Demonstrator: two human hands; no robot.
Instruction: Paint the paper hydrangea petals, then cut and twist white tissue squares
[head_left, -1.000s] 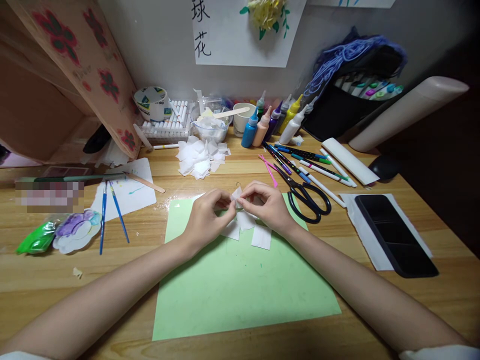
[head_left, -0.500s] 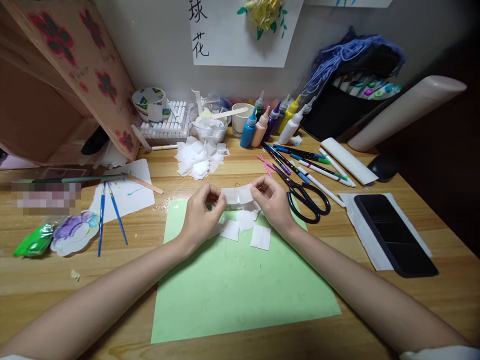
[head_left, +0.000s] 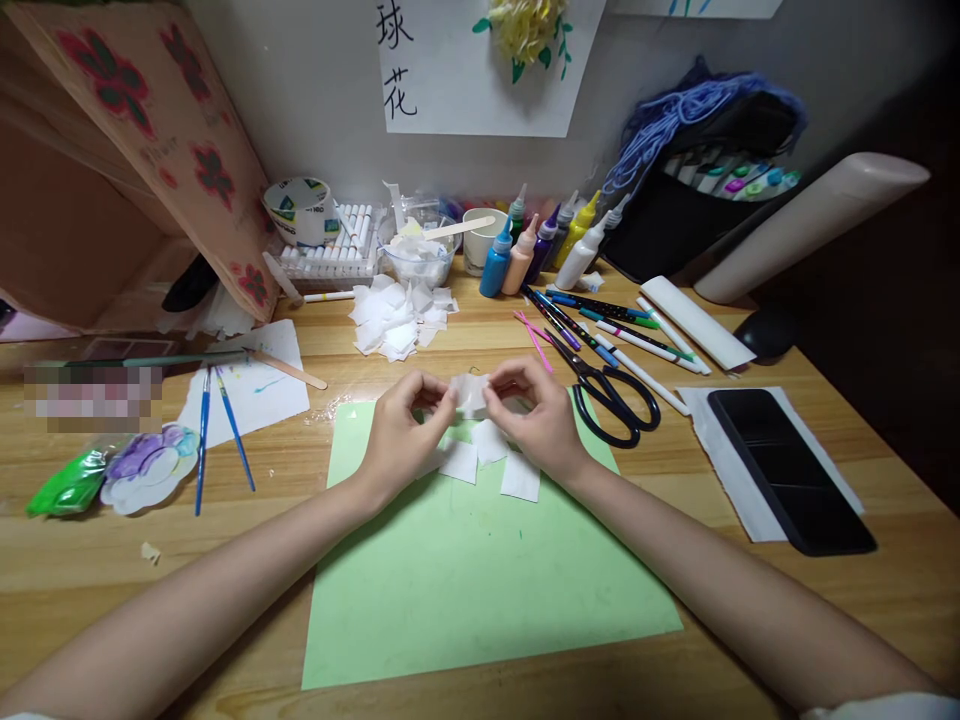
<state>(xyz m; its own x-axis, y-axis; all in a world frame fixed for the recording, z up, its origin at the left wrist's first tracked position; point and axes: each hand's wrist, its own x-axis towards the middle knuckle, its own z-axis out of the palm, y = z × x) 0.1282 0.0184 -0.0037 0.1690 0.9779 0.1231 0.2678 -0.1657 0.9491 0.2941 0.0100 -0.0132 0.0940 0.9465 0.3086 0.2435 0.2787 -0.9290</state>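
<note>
Between my two hands is a small piece of thin white paper (head_left: pixel 469 394), held just above the green sheet (head_left: pixel 480 590). My left hand (head_left: pixel 411 428) pinches its left edge between thumb and forefinger. The right edge is pinched by my right hand (head_left: pixel 534 412), close to the left one. Below them, several white paper squares (head_left: pixel 520 476) lie on the upper part of the green sheet. A pile of white paper pieces (head_left: pixel 397 316) sits farther back on the table.
Black-handled scissors (head_left: pixel 615 402) lie right of my right hand, with pens (head_left: pixel 637 340) behind. Paint bottles (head_left: pixel 519 262) stand along the wall. On the right is a phone (head_left: pixel 787 470); paintbrushes (head_left: pixel 204 440) and a palette (head_left: pixel 150 468) are on the left.
My right hand has moved left, closer to my left hand. Less of the paper now shows between them, one piece where two sections showed before.
</note>
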